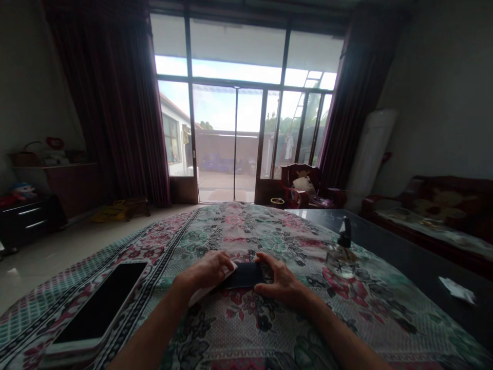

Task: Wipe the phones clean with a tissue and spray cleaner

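Note:
A small dark flat phone-like object (243,275) lies on the flowered cloth (239,226) in front of me. My left hand (208,271) rests on its left end with fingers curled, pressing a white wipe or cloth (200,294) against it. At the right end, my right hand (280,280) holds the dark object with fingers bent around its edge. What lies under the palms is hidden.
A large tablet with a black screen and white frame (98,308) lies at the left on the cloth. A small glass bottle with a dark pump top (342,252) stands to the right. A white scrap (457,290) lies on the dark tabletop (416,257).

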`<state>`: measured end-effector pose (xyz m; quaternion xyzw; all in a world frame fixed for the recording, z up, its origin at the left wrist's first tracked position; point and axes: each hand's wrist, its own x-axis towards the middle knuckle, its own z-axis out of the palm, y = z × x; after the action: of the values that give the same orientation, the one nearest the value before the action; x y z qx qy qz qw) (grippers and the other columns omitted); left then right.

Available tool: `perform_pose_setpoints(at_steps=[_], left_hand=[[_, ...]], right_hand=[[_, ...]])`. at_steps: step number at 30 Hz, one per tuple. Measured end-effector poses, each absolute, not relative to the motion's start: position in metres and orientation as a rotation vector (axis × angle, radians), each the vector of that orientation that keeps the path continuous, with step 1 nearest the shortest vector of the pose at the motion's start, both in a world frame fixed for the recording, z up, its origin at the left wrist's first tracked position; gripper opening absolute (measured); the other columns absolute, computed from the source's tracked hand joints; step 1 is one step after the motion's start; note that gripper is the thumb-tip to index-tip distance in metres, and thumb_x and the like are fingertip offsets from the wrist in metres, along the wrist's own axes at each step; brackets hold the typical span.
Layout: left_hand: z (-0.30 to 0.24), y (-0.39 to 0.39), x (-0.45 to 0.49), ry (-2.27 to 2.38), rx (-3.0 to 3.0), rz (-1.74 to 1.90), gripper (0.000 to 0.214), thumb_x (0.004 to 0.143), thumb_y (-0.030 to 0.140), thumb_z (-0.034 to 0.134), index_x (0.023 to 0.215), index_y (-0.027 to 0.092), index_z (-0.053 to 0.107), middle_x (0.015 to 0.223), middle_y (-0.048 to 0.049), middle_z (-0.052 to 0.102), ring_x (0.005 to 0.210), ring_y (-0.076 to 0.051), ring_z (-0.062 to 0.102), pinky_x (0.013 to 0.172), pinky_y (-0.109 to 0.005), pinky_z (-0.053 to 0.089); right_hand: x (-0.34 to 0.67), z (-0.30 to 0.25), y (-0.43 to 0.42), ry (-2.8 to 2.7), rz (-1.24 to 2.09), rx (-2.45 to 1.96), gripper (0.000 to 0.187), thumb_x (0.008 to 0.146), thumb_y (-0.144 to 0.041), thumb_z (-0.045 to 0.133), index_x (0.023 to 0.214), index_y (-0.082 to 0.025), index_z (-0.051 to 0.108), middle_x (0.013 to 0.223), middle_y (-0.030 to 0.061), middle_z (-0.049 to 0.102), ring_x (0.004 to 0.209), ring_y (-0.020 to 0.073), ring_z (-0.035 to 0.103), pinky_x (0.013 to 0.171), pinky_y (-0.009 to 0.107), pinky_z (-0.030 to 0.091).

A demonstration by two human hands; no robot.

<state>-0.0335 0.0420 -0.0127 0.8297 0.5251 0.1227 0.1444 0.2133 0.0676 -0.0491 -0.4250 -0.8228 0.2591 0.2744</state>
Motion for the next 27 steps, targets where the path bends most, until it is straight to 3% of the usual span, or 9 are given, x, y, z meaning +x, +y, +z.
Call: perform_pose_setpoints(at_steps=[7, 19, 27], left_hand=[[-0.007, 0.039, -0.059, 1.766, 2.296, 0.294, 0.035, 0.067, 0.009, 0.052, 0.089, 0.025, 0.073, 0.097, -0.0037, 0.067, 0.094, -0.021, 0.059, 0.082, -0.028, 0.046], [-0.015, 0.043, -0.030, 1.795, 2.405, 0.313, 0.025, 0.085, 0.023, 0.045, 0.082, 0.022, 0.070, 0.091, -0.0055, 0.062, 0.085, -0.019, 0.058, 0.079, -0.028, 0.042], [-0.023, 0.041, 0.007, 1.750, 2.477, 0.388, 0.026, 0.089, 0.022, 0.043, 0.090, 0.025, 0.068, 0.097, -0.0046, 0.060, 0.089, -0.018, 0.057, 0.075, -0.025, 0.042]], right_hand=[[0.212, -0.043, 0.063, -2.203, 0.723, -1.181, 0.080, 0.061, -0.030, 0.072, 0.135, -0.020, 0.043, 0.129, 0.0081, 0.055, 0.122, 0.0298, 0.044, 0.104, 0.044, 0.032], [0.216, -0.054, 0.070, -2.202, 0.702, -1.081, 0.081, 0.061, -0.031, 0.074, 0.135, -0.022, 0.042, 0.127, 0.0078, 0.056, 0.119, 0.0284, 0.048, 0.103, 0.044, 0.034], [0.212, -0.051, 0.069, -2.203, 0.683, -1.118, 0.083, 0.059, -0.031, 0.075, 0.135, -0.018, 0.043, 0.126, 0.0094, 0.057, 0.119, 0.0289, 0.048, 0.104, 0.043, 0.034]])
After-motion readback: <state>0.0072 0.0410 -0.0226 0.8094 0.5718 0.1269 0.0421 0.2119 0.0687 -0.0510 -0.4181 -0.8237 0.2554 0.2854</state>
